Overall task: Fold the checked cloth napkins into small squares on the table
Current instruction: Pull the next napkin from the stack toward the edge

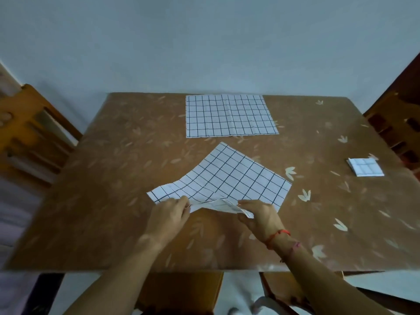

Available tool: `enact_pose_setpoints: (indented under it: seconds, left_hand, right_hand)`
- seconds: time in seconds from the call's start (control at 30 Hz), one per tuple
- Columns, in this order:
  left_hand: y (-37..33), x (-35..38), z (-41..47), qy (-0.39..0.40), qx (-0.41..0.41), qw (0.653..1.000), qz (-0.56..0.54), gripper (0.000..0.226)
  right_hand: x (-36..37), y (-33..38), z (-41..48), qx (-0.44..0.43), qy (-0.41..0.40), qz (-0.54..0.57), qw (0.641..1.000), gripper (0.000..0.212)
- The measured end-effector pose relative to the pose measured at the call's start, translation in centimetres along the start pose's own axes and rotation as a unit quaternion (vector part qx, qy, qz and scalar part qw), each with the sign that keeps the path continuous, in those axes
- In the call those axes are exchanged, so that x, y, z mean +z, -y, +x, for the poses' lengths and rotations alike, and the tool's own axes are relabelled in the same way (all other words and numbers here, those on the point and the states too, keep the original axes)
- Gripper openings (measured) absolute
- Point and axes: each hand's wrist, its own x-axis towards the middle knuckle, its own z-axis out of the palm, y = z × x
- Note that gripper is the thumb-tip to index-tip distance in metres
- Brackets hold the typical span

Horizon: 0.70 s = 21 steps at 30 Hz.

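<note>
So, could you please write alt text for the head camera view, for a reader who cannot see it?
A left hand and a right hand pinch the near edge of a checked napkin on a brown table. A second napkin lies flat behind it, and a small folded square sits at the right.

Checked napkin (pixel 229 178) at fingertips: thin matt woven cloth, creased. Table (pixel 113 178) under hands: brown leaf-print cover, slight sheen. Chair (pixel 29 133) far left of hands: glossy varnished wood.
</note>
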Motion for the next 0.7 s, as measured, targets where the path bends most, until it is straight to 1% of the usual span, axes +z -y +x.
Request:
enact_pose_setpoints:
  seconds: [0.03,0.07,0.1,0.13,0.17,0.2,0.23,0.27,0.3,0.33,0.37,0.43,0.5,0.6,0.67,0.7]
  left_hand:
    - [0.3,0.0,-0.8,0.000,-0.008,1.000,-0.006,0.014]
    - [0.7,-0.1,-1.5,0.003,-0.012,1.000,-0.009,0.014]
    - [1.1,-0.2,-2.1,0.009,-0.011,1.000,-0.009,0.014]
    - [1.6,-0.3,-2.6,0.014,-0.008,1.000,-0.005,0.017]
    - [2.2,-0.4,-3.0,0.020,-0.004,1.000,0.000,0.020]
    - [2.8,-0.6,-3.2,0.024,0.003,1.000,0.009,0.024]
    - [3.3,-0.8,-3.4,0.029,0.006,0.999,0.022,0.028]
    - [3.8,-1.0,-3.4,0.034,0.005,0.999,0.036,0.034]
    - [4.2,-1.2,-3.4,0.043,-0.004,0.998,0.047,0.038]
    - [4.5,-1.4,-3.4,0.049,-0.015,0.997,0.051,0.039]
    - [4.9,-1.5,-3.4,0.057,-0.026,0.997,0.044,0.036]
    - [5.2,-1.6,-3.2,0.077,-0.044,0.996,0.007,0.021]
    - [4.9,-1.6,-3.3,0.095,-0.068,0.991,-0.060,0.011]
    - [3.8,-2.3,-3.5,0.098,-0.119,0.978,-0.143,0.011]
    - [3.5,-2.9,-3.7,0.104,-0.141,0.971,-0.162,0.016]
    - [3.5,-3.2,-3.8,0.114,-0.152,0.966,-0.174,0.017]
  right_hand:
    - [1.0,-1.7,1.1,-0.014,0.018,0.036,0.999,0.017]
    - [1.8,-4.4,2.2,-0.001,-0.035,0.017,0.999,0.012]
    - [2.9,-7.7,3.6,0.022,-0.036,-0.039,0.998,0.011]
    - [4.1,-9.8,4.1,0.023,-0.001,-0.052,0.998,0.016]
    - [4.8,-10.4,3.7,0.004,0.027,-0.070,0.997,0.019]
    - [4.3,-9.3,3.0,0.025,0.023,-0.018,0.999,0.016]
    - [3.4,-7.3,2.2,-0.004,-0.002,0.034,0.999,0.012]
    - [2.0,-4.3,0.9,-0.011,-0.027,0.085,0.996,0.015]
    - [0.4,-1.9,-0.2,-0.054,-0.037,0.085,0.994,0.018]
    - [-0.2,-1.0,-1.1,-0.046,-0.028,0.110,0.992,0.020]
    - [-1.4,-0.6,-1.8,-0.074,-0.023,0.113,0.991,0.022]
    - [-1.9,-1.7,-2.6,-0.055,-0.026,0.119,0.991,0.021]
    - [-2.4,-2.4,-3.0,-0.022,-0.038,0.112,0.993,0.009]
    - [-3.0,-3.6,-3.4,0.014,-0.062,0.093,0.994,0.026]
    - [-2.9,-4.6,-3.7,0.045,-0.060,0.074,0.994,0.027]
    - [-2.9,-5.0,-3.8,0.074,-0.065,0.070,0.993,0.031]
